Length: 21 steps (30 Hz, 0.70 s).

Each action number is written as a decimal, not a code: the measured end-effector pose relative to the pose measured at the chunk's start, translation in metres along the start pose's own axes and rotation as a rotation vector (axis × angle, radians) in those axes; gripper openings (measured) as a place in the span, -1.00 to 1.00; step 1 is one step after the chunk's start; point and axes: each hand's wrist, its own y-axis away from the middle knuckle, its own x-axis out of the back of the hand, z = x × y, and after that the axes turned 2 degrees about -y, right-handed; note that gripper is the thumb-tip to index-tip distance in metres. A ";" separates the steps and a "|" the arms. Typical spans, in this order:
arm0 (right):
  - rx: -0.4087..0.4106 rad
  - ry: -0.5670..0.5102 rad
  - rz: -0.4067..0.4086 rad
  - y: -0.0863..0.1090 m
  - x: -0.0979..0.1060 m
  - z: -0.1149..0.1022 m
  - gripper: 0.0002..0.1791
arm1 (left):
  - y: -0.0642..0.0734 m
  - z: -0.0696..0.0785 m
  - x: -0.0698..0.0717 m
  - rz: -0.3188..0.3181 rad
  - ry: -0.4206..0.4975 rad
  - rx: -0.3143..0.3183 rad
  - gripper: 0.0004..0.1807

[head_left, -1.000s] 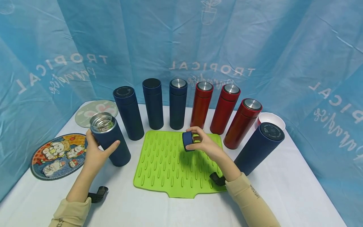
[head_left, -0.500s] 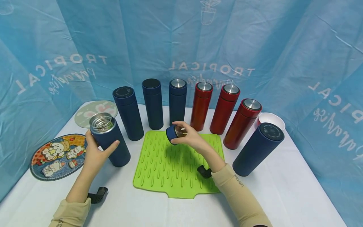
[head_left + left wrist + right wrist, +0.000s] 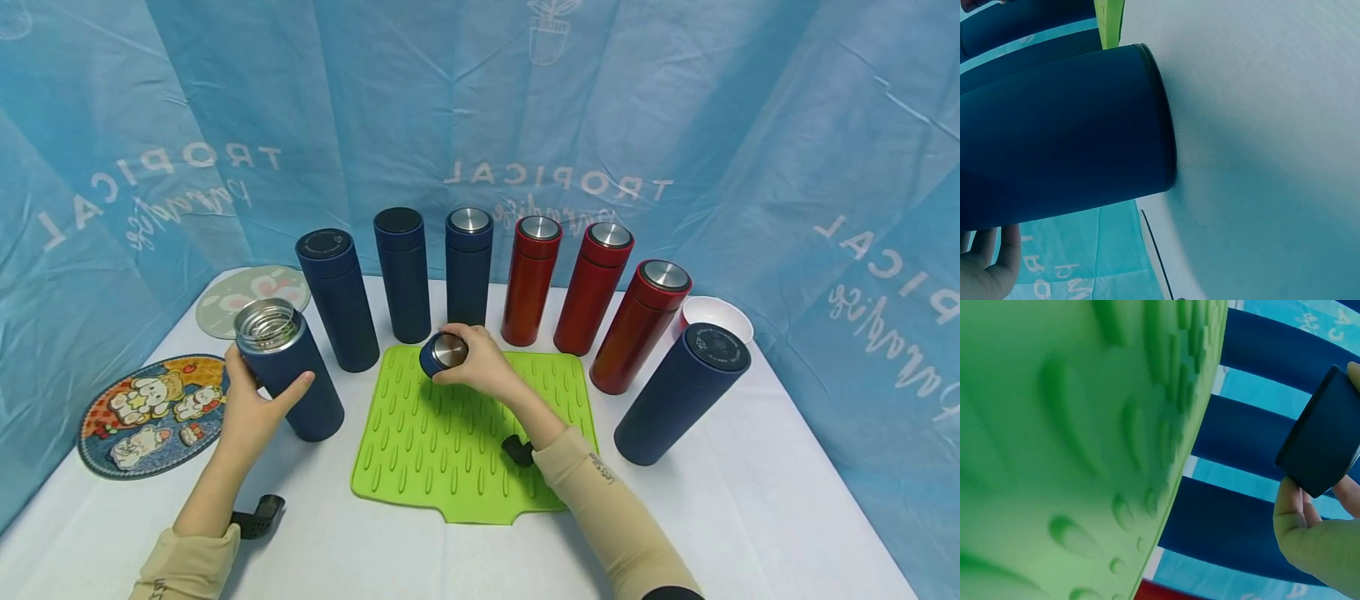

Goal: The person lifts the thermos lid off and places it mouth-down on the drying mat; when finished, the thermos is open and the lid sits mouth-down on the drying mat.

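My left hand [image 3: 255, 408] grips an uncapped navy thermos bottle [image 3: 303, 392] at the left, its threaded steel mouth facing up. In the left wrist view the bottle [image 3: 1066, 137] fills much of the picture, its dark base right at the white tabletop, with some fingers [image 3: 1007, 256] curled at its side. Over the back part of a green ribbed mat [image 3: 465, 442], my right hand [image 3: 483, 362] pinches a navy bottle lid [image 3: 447, 352] with a brushed-steel face turned upward. The right wrist view shows the lid's dark side [image 3: 1319, 434] between thumb and fingers.
Several capped bottles stand in an arc: navy ones [image 3: 348, 312] left and centre, red ones [image 3: 532, 283] to the right. Another navy bottle [image 3: 675, 400] and a white bowl [image 3: 716, 315] are at far right. Two oval placemats [image 3: 153, 412] lie left. A blue curtain [image 3: 480, 100] hangs behind.
My right hand has moved left across the mat with the lid and turned it, so its steel face now points up. The left hand and its bottle have stayed in place.
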 end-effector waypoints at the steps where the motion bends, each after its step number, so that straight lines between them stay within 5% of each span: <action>1: -0.005 0.049 0.007 -0.001 -0.002 0.000 -0.20 | 0.000 0.000 0.000 0.001 0.000 -0.001 -0.01; 11: 0.053 0.160 -0.002 -0.016 -0.022 0.003 -0.20 | 0.000 -0.001 0.000 -0.004 0.008 0.003 -0.01; 21: 0.011 0.202 -0.051 -0.031 -0.031 0.000 -0.20 | 0.000 -0.001 0.000 -0.007 0.005 0.007 -0.02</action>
